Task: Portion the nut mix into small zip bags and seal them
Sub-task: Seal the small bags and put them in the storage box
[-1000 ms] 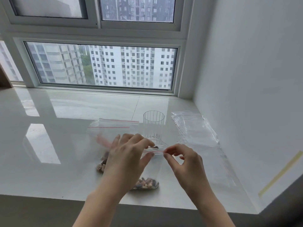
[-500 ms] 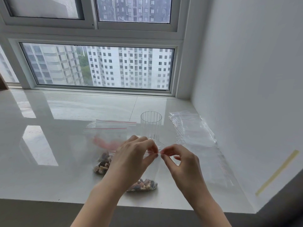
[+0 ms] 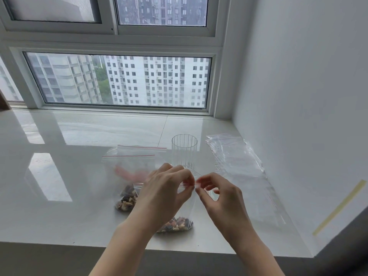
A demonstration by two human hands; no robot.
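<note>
Window [image 3: 119,80]: a wide pane above the far edge of the sill, high-rise apartment blocks outside under grey light.
Wall [image 3: 298,96]: plain white, closing off the right side; a strip of yellowish tape [image 3: 339,207] runs diagonally along its lower part.
Sill [image 3: 59,196]: a glossy white stone surface carrying everything in the scene, bright with reflections of the window.
Empty bags [image 3: 239,162]: a loose stack of clear zip bags lying flat by the wall, right of the glass.
Large zip bag [image 3: 129,162]: clear with red zip lines, lying left of the glass; nut mix [image 3: 125,202] sits in its near end, and something pink shows blurred through the plastic.
Glass [image 3: 184,150]: a ribbed clear tumbler, upright, just behind the hands.
Small zip bag [image 3: 191,208]: held at its top between both hands close to the sill's front edge, its body hanging down; a portion of nuts [image 3: 176,225] rests in its bottom on the sill.
Left hand [image 3: 165,194]: fingers curled, thumb and fingertips pinching the bag's red-lined zip strip.
Right hand [image 3: 217,196]: thumb and forefinger pinching the same strip at its right end, almost touching the left hand's fingertips; the other fingers are loosely curled.
</note>
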